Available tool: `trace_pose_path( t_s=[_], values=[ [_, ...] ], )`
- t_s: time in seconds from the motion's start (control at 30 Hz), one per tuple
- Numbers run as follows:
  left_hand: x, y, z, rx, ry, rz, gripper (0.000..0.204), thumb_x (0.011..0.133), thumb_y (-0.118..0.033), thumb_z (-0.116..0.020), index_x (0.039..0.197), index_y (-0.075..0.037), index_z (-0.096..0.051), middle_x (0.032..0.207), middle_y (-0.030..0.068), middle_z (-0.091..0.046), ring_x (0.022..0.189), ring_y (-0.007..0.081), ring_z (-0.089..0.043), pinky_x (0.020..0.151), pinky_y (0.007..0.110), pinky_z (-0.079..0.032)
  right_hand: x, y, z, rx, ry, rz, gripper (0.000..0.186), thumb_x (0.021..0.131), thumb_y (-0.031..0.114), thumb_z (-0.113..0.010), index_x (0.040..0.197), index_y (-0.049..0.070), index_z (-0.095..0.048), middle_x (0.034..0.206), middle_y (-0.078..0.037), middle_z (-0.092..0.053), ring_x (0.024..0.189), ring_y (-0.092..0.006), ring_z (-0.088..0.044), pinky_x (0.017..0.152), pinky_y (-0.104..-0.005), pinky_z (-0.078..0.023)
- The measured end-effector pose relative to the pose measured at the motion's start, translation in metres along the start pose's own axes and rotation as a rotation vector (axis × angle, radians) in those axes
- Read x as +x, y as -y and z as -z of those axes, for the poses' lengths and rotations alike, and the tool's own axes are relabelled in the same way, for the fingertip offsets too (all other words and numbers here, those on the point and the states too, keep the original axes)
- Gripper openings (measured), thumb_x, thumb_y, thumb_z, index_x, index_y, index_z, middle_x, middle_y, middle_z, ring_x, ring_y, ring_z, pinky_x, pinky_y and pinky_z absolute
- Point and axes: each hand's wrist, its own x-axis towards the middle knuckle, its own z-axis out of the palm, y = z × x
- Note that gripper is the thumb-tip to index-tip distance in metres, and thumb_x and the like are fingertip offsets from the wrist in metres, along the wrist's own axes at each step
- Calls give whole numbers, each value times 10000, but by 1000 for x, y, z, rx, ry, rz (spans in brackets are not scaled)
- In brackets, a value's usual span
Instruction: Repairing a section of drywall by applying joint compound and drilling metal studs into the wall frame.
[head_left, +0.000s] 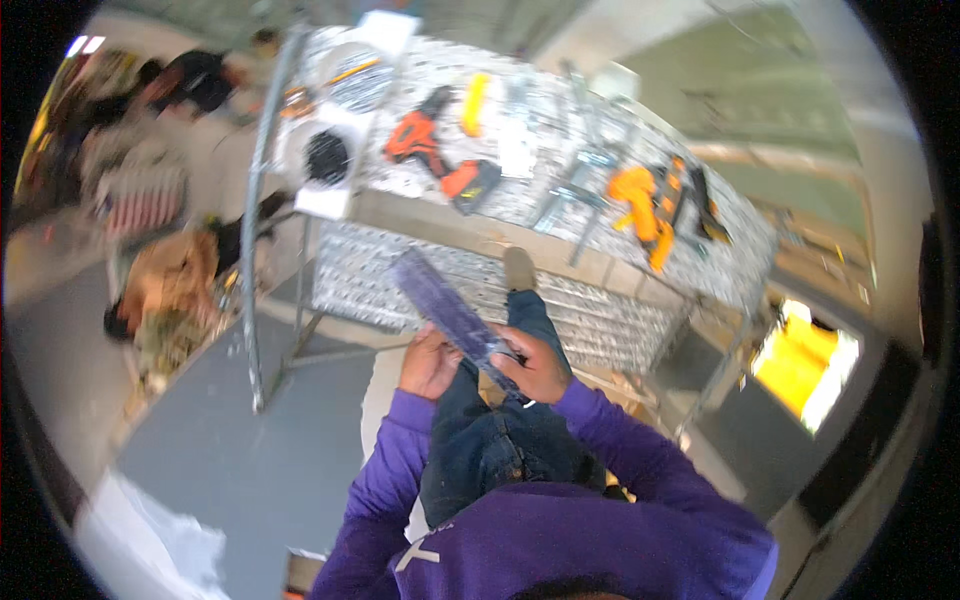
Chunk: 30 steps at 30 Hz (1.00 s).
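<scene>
In front of my legs, a long, flat, dark purple-grey bar [437, 298] slants up to the left, with pale smears or dust on its face. Its exact kind is hard to make out. My right hand [535, 365] is closed around its near end, thumb across the top. My left hand [432, 362] touches the lower left edge with bent fingers, seemingly pinching it. Both sleeves are purple.
Ahead stands a metal-framed platform with a speckled top [560, 110]. On it are an orange-and-black power tool [418, 137], a yellow piece [475, 104], orange-yellow tools [640, 200] and a box of dark screws [327, 157]. A radiator [143, 199] stands left; one upright [262, 200] is close.
</scene>
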Motion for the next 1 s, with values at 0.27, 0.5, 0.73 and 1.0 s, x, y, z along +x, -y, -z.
trace_pose_path(
  t_s=[0.27, 0.5, 0.73, 1.0],
  values=[
    [36, 94, -81, -177, -118, -188, 120, 934, -55, -501, 967, -28, -614, 876, 61, -649, 756, 159, -630, 700, 299, -525, -24, -3, 58, -289, -91, 53, 501, 917, 167, -570, 1373, 10, -435, 1283, -220, -551, 1153, -275, -569, 956, -337, -431],
    [64, 142, -131, -241, -39, -173, 158, 972, -108, -479, 1032, -28, -601, 866, 52, -645, 733, 146, -624, 673, 279, -520, -42, -3, 128, -367, -59, 8, 539, 940, 263, -542, 1400, 21, -401, 1279, -225, -549, 1133, -295, -578, 936, -349, -443],
    [84, 156, -137, -162, -221, -224, 175, 974, -129, -464, 1036, -47, -606, 886, 43, -643, 754, 126, -616, 678, 261, -503, -44, -12, 141, -708, -89, 124, 514, 908, 221, -581, 1369, 38, -447, 991, -187, -596, 915, -321, -614, 781, -401, -485],
    [87, 143, -70, -94, -25, -38, 168, 924, -66, -509, 1032, -26, -631, 869, 41, -661, 727, 144, -637, 655, 287, -525, 39, -90, 265, -1118, -403, 166, 409, 931, 245, -554, 1213, -50, -536, 1129, -260, -576, 1052, -392, -542, 904, -435, -432]
  ],
)
